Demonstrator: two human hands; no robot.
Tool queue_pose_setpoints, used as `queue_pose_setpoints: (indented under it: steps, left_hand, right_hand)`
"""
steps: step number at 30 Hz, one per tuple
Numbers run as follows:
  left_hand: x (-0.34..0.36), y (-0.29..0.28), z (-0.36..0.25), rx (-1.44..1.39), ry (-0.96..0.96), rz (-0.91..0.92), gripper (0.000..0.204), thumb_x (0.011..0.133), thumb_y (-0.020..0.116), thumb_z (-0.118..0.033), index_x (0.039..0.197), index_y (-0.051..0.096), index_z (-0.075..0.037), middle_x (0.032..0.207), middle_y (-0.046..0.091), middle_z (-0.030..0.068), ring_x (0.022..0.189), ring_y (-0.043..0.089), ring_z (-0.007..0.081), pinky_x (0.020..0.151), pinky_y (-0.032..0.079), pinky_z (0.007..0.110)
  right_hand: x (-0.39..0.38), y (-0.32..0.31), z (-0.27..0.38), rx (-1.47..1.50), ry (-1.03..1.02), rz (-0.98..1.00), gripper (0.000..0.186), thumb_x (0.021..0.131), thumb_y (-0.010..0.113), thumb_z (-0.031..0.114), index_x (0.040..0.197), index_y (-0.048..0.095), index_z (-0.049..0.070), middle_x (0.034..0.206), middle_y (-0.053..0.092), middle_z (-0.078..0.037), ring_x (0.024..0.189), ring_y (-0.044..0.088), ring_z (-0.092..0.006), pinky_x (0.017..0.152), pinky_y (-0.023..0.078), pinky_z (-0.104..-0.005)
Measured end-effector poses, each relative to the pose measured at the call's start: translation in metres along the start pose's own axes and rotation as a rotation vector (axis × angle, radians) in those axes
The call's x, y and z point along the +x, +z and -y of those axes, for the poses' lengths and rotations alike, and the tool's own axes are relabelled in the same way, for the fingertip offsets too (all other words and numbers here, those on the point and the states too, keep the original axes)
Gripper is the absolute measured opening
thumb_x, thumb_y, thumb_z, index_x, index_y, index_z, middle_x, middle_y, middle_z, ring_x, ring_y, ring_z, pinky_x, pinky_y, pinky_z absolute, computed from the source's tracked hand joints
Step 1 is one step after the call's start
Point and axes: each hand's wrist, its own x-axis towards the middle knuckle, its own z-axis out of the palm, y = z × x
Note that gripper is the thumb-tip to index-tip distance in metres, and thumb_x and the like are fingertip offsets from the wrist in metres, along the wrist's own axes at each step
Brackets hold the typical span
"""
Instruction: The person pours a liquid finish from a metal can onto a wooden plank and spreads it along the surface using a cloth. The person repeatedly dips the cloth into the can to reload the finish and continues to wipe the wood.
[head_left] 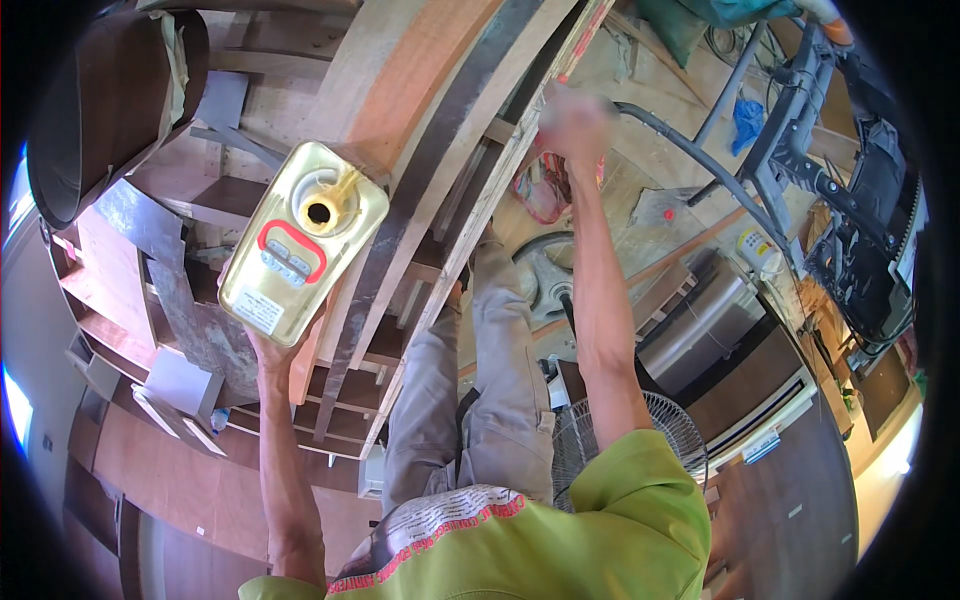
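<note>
As seen in the head view, looking downward: metal can (338, 255) left of centre, pale gold, oblong, top face toward the camera, overlapping wooden planks (412, 88); unclear whether resting on them or held clear. Note the round mouth (319, 213) toward the far end, uncapped and dark inside, with yellow residue (346, 190) streaked from its rim toward the far right. Note also the red handle (300, 234) across the top, clear of either grip. At the near end of the can, left hand (271, 346), mostly hidden behind the metal; apparently supporting the can, but impossible to tell how far the grip closes. To the right, beyond the planks, right hand (577, 125), blurred, with outstretched arm, over or against a red-and-white bundle (541, 190); impossible to tell whether spread, pressed together or pinching any of it. Beside the right forearm, wire fan guard (682, 430).

Progress, judged from the present state: can uncapped and, by appearance, in the left hand; some contents perhaps already drawn, to judge by the residue. Not yet done: closing of the mouth. No pouring stream discernible; remaining level hidden by the dark opening.
</note>
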Motion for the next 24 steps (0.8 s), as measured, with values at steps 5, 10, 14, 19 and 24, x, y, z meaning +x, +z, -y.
queue_pose_setpoints:
  steps: [5,10,14,19,24]
  left_hand:
    - [0.005,-0.001,-0.003,0.021,0.059,0.009,0.035,0.073,0.084,-0.004,0.104,0.068,-0.004,0.094,0.069,0.0018,0.080,0.064,0.0115,0.071,0.053,0.028]
    - [-0.003,-0.001,0.008,0.006,0.029,0.006,0.035,0.074,0.084,-0.004,0.105,0.068,-0.004,0.095,0.070,0.0025,0.082,0.064,0.0120,0.072,0.053,0.029]
    - [-0.001,0.001,0.009,0.040,0.055,0.021,0.036,0.074,0.083,-0.003,0.106,0.068,-0.004,0.096,0.070,0.0028,0.083,0.065,0.0121,0.072,0.053,0.028]
    - [-0.007,0.001,0.011,0.020,0.053,0.010,0.036,0.074,0.083,-0.002,0.106,0.068,-0.004,0.096,0.069,0.0029,0.083,0.065,0.0120,0.072,0.053,0.028]
    - [-0.013,0.003,0.016,0.004,0.033,-0.005,0.036,0.074,0.083,-0.002,0.106,0.067,-0.003,0.095,0.069,0.0029,0.082,0.064,0.0120,0.071,0.053,0.028]
  right_hand:
    - [-0.002,-0.019,-0.011,-0.015,-0.010,-0.052,0.026,0.088,0.070,0.019,0.099,0.061,-0.002,0.084,0.063,-0.006,0.074,0.058,-0.0145,0.070,0.048,-0.0297]
    - [-0.027,-0.021,0.021,0.180,0.035,0.035,0.021,0.090,0.070,0.016,0.100,0.061,0.000,0.086,0.062,-0.003,0.075,0.055,-0.0095,0.066,0.046,-0.0250]
    - [-0.028,-0.008,-0.017,0.371,0.140,0.146,0.020,0.091,0.070,0.016,0.101,0.062,0.001,0.085,0.062,-0.002,0.074,0.055,-0.0076,0.063,0.045,-0.0232]
    - [-0.041,-0.011,-0.033,0.272,0.165,0.064,0.025,0.090,0.072,0.019,0.102,0.062,0.000,0.082,0.061,-0.001,0.070,0.053,-0.0070,0.058,0.043,-0.0230]
    - [-0.043,-0.012,-0.010,0.228,0.127,0.089,0.020,0.091,0.071,0.015,0.101,0.062,-0.001,0.084,0.064,-0.004,0.071,0.055,-0.0075,0.063,0.045,-0.0230]
